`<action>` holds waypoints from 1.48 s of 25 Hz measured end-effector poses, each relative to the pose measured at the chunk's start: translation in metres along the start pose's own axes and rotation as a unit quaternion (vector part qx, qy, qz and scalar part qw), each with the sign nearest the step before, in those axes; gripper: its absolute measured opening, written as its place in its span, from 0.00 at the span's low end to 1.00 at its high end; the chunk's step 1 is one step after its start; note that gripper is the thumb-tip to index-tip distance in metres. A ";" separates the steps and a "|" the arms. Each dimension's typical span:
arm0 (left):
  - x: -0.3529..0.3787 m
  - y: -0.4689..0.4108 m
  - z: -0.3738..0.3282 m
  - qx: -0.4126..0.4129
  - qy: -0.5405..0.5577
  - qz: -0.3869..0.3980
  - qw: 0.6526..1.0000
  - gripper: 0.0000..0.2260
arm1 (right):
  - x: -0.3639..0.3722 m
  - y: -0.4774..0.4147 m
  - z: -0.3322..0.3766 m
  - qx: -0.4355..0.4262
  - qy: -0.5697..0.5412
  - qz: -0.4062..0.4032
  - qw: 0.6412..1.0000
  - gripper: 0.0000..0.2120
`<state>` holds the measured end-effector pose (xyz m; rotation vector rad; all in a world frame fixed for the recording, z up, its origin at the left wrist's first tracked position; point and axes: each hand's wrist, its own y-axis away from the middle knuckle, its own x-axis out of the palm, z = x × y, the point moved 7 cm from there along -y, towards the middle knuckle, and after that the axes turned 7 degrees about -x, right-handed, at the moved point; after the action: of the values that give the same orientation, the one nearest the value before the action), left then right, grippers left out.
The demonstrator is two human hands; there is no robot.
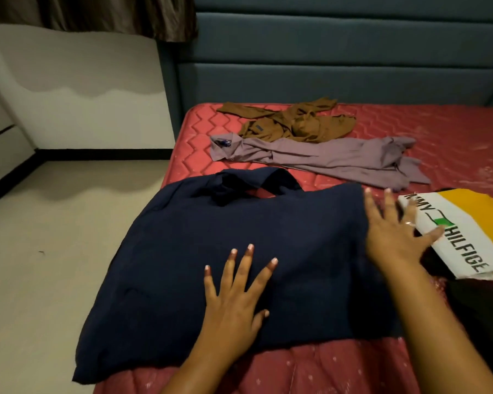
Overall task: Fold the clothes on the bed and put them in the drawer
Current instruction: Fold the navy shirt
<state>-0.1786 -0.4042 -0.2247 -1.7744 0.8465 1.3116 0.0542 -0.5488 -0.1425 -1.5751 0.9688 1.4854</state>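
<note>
A bare red bed [453,132] fills the view under a teal headboard [325,52]. A navy shirt [182,251] lies spread on it, smoothed but, I judge, barely folded. The left hand [234,302] presses flat on its lower middle, fingers straight and splayed, holding nothing. The right hand [393,234] lies flat and open over the shirt's right edge. Just right of that hand sits a white and yellow garment [473,223], apparently folded. Beyond both hands a mauve shirt [325,157] and a brown shirt [296,123] lie crumpled. No drawer shows, so most of the task seems left.
</note>
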 end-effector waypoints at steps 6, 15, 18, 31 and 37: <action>0.023 0.027 0.004 -0.020 -0.066 0.163 0.984 0.39 | 0.080 0.070 0.080 -0.286 -0.004 0.372 0.883 0.44; -0.002 0.078 0.055 0.001 -0.099 -0.030 0.995 0.12 | 0.099 0.143 0.125 -0.365 0.037 0.197 0.909 0.34; -0.046 0.089 0.087 -0.073 -0.102 -0.165 0.978 0.11 | 0.084 0.141 0.117 -0.348 0.058 0.085 0.932 0.22; -0.089 0.139 0.160 -0.364 0.037 -0.162 0.916 0.22 | 0.100 0.143 0.098 -0.260 0.079 0.087 0.958 0.29; -0.112 0.162 0.195 -0.438 0.127 -0.265 0.849 0.25 | 0.106 0.139 0.094 -0.223 0.054 0.111 0.967 0.30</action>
<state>-0.4348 -0.3072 -0.1826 -2.6699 -0.2330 1.1528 -0.1075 -0.5275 -0.2555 -1.9296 0.9387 1.8878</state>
